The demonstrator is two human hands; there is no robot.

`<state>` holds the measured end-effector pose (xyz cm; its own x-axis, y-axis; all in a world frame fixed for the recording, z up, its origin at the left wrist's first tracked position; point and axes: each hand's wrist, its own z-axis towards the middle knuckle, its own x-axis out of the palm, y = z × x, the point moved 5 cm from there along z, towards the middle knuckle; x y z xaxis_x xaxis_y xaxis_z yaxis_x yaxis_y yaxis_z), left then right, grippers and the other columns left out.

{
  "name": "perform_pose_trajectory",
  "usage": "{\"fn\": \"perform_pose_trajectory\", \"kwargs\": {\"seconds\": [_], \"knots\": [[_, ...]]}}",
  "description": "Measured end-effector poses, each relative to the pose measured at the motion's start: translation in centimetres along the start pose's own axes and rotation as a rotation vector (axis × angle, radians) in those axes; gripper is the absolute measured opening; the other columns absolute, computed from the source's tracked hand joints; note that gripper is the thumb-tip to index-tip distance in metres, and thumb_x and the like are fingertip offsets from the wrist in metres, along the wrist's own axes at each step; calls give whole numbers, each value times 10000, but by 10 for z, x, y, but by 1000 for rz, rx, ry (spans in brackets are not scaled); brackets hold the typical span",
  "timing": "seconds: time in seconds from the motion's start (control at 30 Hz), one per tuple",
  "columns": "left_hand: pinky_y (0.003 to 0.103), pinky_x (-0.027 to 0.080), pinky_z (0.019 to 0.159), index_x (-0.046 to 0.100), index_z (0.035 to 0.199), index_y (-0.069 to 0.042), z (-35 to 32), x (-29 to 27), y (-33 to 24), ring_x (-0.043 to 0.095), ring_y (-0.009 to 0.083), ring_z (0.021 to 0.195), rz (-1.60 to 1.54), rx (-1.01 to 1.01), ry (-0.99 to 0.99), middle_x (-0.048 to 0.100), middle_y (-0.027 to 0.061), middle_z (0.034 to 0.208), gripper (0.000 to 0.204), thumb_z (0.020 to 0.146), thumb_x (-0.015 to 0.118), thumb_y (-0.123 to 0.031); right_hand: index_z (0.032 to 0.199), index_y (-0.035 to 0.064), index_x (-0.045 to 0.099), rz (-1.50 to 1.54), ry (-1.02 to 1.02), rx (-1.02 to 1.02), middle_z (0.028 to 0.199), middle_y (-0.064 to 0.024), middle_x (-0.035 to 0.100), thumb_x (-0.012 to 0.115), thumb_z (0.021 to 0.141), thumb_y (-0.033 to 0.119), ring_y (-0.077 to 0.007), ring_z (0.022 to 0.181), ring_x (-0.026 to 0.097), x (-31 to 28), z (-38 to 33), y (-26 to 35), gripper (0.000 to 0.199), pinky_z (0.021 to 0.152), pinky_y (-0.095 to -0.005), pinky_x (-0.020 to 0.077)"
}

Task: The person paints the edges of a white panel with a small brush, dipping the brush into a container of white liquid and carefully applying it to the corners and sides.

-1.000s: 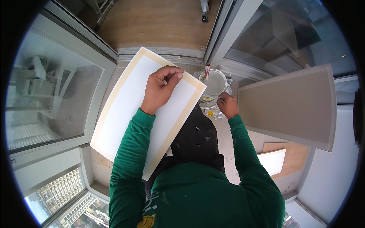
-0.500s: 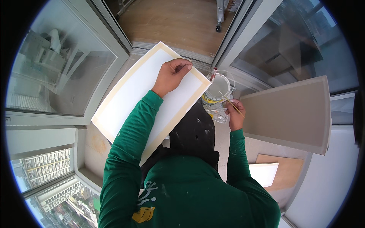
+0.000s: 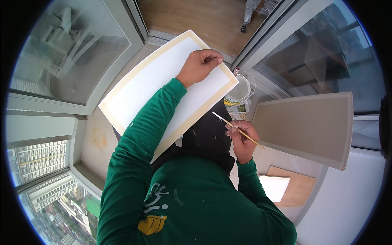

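Head view looks down on you in your green long-sleeved top, sitting by big glass windows. Your left hand (image 3: 199, 65) rests on a flat white rectangular board with a tan taped border (image 3: 159, 85). The fingers curl over the board's far edge near its right corner, so the grip is closed on that edge and holds the board tilted across your lap. The board reaches from your left side up toward the wooden floor (image 3: 204, 16) ahead of you.

Your right hand (image 3: 241, 136) is lower and to the right, well apart from the left one. Its fingers pinch a thin wooden-handled paintbrush (image 3: 237, 130), so this grip is narrow and tight on the handle. The brush points up and to the left, and its pale tip sits just beside the board's lower right edge. You cannot tell if the tip touches the board.

Just past the board's right corner stands a clear round plastic bucket with white paint inside (image 3: 241, 87). To your right leans a large grey-beige flat panel (image 3: 306, 126). Below it lie a small white square board (image 3: 274, 185) and a light brown wooden piece (image 3: 300, 188).
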<state>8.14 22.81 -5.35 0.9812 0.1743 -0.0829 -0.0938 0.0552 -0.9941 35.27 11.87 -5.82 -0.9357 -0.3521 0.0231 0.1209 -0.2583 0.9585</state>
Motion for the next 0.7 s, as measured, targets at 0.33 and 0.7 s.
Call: {"fn": "perform_pose_trajectory", "kwargs": {"seconds": [0.33, 0.7], "knots": [[271, 560, 787, 778, 1125, 16, -1, -6, -1, 669, 95, 826, 16, 38, -37, 760, 49, 903, 243, 1014, 750, -199, 1082, 5, 655, -275, 161, -182, 981, -167, 778, 720, 833, -114, -259, 849, 792, 30, -1, 11, 284, 767, -336, 633], [232, 534, 728, 772, 1152, 0, 0, -4, 0, 624, 41, 800, 12, 68, -25, 731, -8, 887, 233, 1035, 742, -198, 1069, 4, 651, -286, 197, -196, 969, -168, 768, 709, 803, -122, -270, 835, 786, 38, 1, 16, 300, 758, -335, 629]]}}
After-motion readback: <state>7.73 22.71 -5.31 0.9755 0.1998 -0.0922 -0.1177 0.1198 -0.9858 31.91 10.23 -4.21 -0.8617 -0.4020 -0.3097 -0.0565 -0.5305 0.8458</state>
